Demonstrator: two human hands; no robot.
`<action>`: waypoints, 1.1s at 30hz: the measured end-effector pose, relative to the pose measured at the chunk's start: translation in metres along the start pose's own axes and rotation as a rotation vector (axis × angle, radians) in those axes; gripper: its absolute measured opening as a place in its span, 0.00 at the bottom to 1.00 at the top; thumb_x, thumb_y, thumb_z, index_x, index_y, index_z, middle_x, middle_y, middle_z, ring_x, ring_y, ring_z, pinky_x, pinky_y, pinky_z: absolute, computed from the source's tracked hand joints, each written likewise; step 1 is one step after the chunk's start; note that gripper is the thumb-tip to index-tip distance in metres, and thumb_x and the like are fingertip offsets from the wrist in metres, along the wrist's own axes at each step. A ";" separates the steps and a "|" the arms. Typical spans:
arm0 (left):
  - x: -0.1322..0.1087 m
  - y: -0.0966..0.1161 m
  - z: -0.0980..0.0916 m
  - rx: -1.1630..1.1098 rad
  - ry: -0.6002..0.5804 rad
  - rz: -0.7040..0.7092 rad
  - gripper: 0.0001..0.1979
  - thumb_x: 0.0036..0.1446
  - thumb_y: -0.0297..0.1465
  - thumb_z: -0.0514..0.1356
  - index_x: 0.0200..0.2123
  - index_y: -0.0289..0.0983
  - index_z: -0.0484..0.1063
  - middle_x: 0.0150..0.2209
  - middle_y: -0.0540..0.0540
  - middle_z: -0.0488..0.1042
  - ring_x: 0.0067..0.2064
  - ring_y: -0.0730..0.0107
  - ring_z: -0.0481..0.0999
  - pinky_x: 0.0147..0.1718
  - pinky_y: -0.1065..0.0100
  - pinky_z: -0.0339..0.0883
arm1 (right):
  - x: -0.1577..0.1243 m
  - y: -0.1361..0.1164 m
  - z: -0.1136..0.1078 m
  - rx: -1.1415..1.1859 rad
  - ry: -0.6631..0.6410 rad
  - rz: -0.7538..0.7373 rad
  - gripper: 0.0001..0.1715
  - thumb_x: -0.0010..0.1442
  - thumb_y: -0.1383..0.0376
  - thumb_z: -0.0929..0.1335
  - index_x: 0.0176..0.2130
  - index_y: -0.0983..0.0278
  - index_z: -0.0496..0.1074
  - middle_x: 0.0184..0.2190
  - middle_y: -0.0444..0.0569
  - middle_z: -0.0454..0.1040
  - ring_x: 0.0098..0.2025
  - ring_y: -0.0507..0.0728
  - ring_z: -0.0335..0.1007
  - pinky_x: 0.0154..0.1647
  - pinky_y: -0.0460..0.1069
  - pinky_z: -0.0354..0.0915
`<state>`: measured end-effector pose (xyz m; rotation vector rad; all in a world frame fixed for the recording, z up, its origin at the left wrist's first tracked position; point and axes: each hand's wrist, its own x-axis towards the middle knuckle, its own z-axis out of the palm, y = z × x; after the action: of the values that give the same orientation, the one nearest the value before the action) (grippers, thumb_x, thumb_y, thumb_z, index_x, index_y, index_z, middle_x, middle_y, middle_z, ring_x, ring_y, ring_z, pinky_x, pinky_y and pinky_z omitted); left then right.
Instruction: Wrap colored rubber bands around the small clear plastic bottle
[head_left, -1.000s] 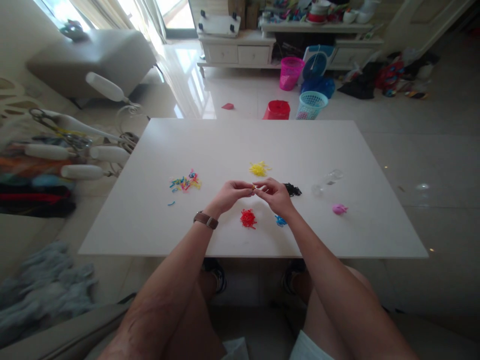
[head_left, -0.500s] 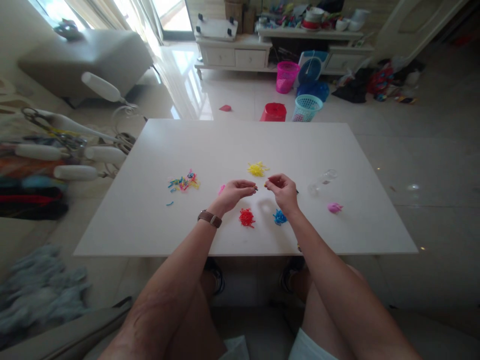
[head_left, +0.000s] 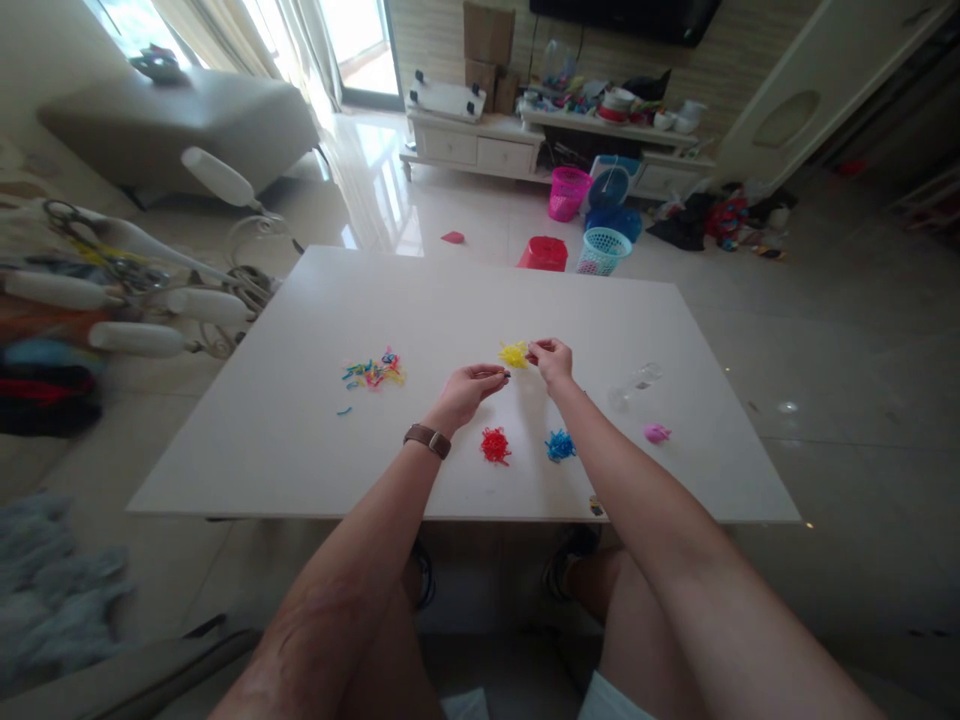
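My left hand (head_left: 466, 392) is held over the middle of the table with its fingertips pinched on a tiny dark piece, too small to name. Further right, my right hand (head_left: 552, 360) has its fingers closed at the right edge of a pile of small yellow pieces (head_left: 511, 354); whatever lies between those fingertips is hidden. Nearer to me are a pile of small red pieces (head_left: 494, 445) and a pile of blue ones (head_left: 559, 445), the latter beside my right forearm. A loose mixed-colour pile (head_left: 375, 371) of thin pieces lies to the left.
On the right of the white table (head_left: 420, 300) are a clear plastic bottle (head_left: 643, 378) lying down and a pink object (head_left: 656, 433). A small dark-and-yellow item (head_left: 595, 505) sits at the front edge. Baskets and a red bucket (head_left: 545, 253) stand beyond the table.
My right hand has moved away from me to the yellow pile. My left hand stays about where it was, still pinched. The camera view has tilted up and turned slightly.
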<state>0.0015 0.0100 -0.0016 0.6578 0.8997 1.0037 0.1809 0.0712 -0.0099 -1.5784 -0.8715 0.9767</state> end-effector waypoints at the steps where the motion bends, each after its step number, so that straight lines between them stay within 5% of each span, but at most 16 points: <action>1: 0.001 0.000 0.001 -0.019 0.001 0.000 0.11 0.47 0.24 0.74 0.35 0.32 0.80 0.40 0.39 0.83 0.42 0.68 0.82 0.61 0.57 0.69 | 0.003 -0.002 0.001 -0.008 -0.007 -0.005 0.14 0.51 0.60 0.75 0.28 0.62 0.67 0.22 0.37 0.72 0.24 0.49 0.72 0.34 0.46 0.73; 6: 0.004 -0.003 0.004 -0.077 -0.012 -0.007 0.12 0.47 0.23 0.74 0.36 0.32 0.80 0.39 0.40 0.83 0.41 0.67 0.82 0.61 0.57 0.69 | -0.019 -0.010 -0.014 -0.057 -0.182 -0.039 0.20 0.48 0.52 0.78 0.27 0.63 0.72 0.22 0.42 0.75 0.23 0.51 0.72 0.28 0.46 0.71; 9: 0.002 -0.004 0.007 -0.059 -0.023 0.010 0.13 0.46 0.24 0.75 0.37 0.32 0.80 0.39 0.40 0.83 0.42 0.66 0.83 0.61 0.56 0.69 | -0.044 -0.011 -0.029 -0.084 -0.438 -0.137 0.22 0.46 0.50 0.79 0.31 0.64 0.78 0.27 0.46 0.80 0.28 0.53 0.76 0.32 0.48 0.73; 12: 0.001 -0.006 0.010 -0.028 -0.029 0.011 0.14 0.45 0.24 0.76 0.36 0.31 0.80 0.38 0.40 0.83 0.42 0.66 0.83 0.61 0.56 0.69 | -0.061 -0.011 -0.040 -0.107 -0.540 -0.217 0.20 0.45 0.53 0.80 0.34 0.63 0.80 0.31 0.48 0.82 0.34 0.56 0.79 0.41 0.51 0.75; 21: -0.003 -0.014 0.020 -0.041 -0.070 -0.042 0.13 0.45 0.24 0.76 0.34 0.31 0.79 0.37 0.40 0.83 0.40 0.66 0.83 0.60 0.56 0.71 | -0.076 -0.024 -0.074 -0.304 -0.361 -0.315 0.10 0.53 0.58 0.73 0.32 0.62 0.79 0.28 0.47 0.81 0.32 0.56 0.78 0.37 0.50 0.73; 27: -0.004 -0.013 0.019 0.010 -0.054 -0.064 0.13 0.45 0.25 0.77 0.33 0.32 0.78 0.38 0.39 0.83 0.41 0.65 0.83 0.60 0.55 0.70 | -0.054 0.011 -0.116 -0.510 -0.079 -0.201 0.09 0.50 0.63 0.71 0.32 0.64 0.79 0.27 0.47 0.80 0.31 0.56 0.78 0.37 0.50 0.73; 33: -0.004 -0.013 0.018 0.026 -0.036 -0.065 0.12 0.44 0.25 0.77 0.31 0.32 0.78 0.36 0.40 0.82 0.40 0.64 0.83 0.60 0.55 0.71 | -0.034 0.028 -0.136 -0.587 -0.015 -0.148 0.14 0.54 0.62 0.69 0.38 0.67 0.79 0.27 0.49 0.80 0.30 0.57 0.78 0.38 0.51 0.72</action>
<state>0.0215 -0.0004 -0.0021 0.6623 0.8978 0.9206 0.2927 -0.0173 -0.0147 -1.9557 -1.3488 0.6553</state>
